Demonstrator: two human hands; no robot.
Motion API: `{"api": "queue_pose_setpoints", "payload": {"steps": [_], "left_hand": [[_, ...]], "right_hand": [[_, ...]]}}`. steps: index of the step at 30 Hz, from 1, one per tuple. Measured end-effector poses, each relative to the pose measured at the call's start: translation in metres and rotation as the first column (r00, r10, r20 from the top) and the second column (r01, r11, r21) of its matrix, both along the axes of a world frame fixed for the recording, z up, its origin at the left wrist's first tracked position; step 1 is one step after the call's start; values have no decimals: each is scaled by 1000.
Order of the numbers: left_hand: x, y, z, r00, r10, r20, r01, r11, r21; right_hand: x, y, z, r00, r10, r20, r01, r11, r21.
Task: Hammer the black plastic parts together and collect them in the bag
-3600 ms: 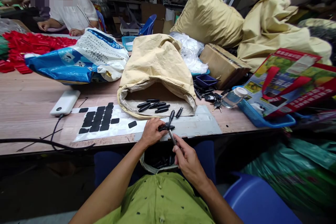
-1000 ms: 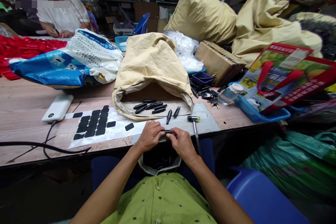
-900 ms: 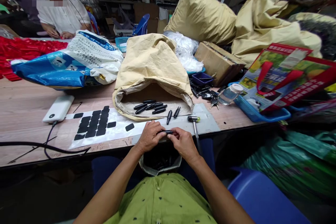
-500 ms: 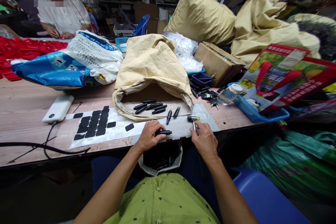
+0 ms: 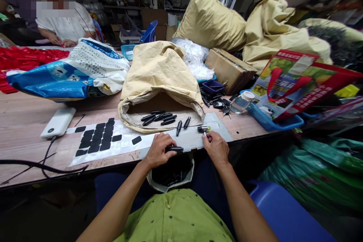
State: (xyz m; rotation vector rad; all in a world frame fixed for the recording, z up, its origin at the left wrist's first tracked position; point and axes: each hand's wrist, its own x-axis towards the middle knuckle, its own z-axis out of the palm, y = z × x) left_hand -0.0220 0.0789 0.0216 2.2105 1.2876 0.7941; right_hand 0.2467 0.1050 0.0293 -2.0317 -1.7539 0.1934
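Note:
My left hand (image 5: 158,150) is closed around a black tube-shaped piece (image 5: 174,148), its tapered end pointing right, at the table's front edge. In my right hand (image 5: 217,148) is the metal handle of a small hammer (image 5: 203,129), with a black head and a yellow-green end. The hammer head rests on or just over a grey board (image 5: 219,123); which of the two I cannot tell. Two loose black pieces (image 5: 179,128) lie between the hands and the open mouth of a beige sack (image 5: 160,64). Several more black pieces (image 5: 169,118) lie in that mouth.
Below the table edge, an open bag (image 5: 191,172) holds dark pieces. Left lies a white sheet with black stickers (image 5: 98,136), beside a white power bank (image 5: 58,123) with a cable. A jar (image 5: 242,103) and a blue basket (image 5: 262,119) stand right. Another person (image 5: 64,26) works far left.
The camera view has shifted slightly, so the whole scene sits a little further left. Both hands keep the same grip on the black piece and the hammer, with little movement relative to the table.

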Motion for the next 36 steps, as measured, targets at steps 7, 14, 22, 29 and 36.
{"api": "queue_pose_setpoints", "payload": {"steps": [7,14,22,29,36], "left_hand": [[7,-32,3,983,-110,-144,119,991,57],[38,3,8,954,300,-24,-297,951,88],[58,52,4,825,534,-186,-529,845,80],[25,29,-4,923,381,-64,-375,923,89],[12,24,-13,955,295,12,-295,955,13]], "right_hand": [[2,1,-3,1000,10,-25,-10,1000,11],[2,1,-6,1000,16,-21,-16,1000,17],[4,0,-8,999,32,-24,-31,999,34],[5,-4,-6,999,32,-42,-31,999,34],[8,-33,-18,980,50,-191,-34,996,84]]}}
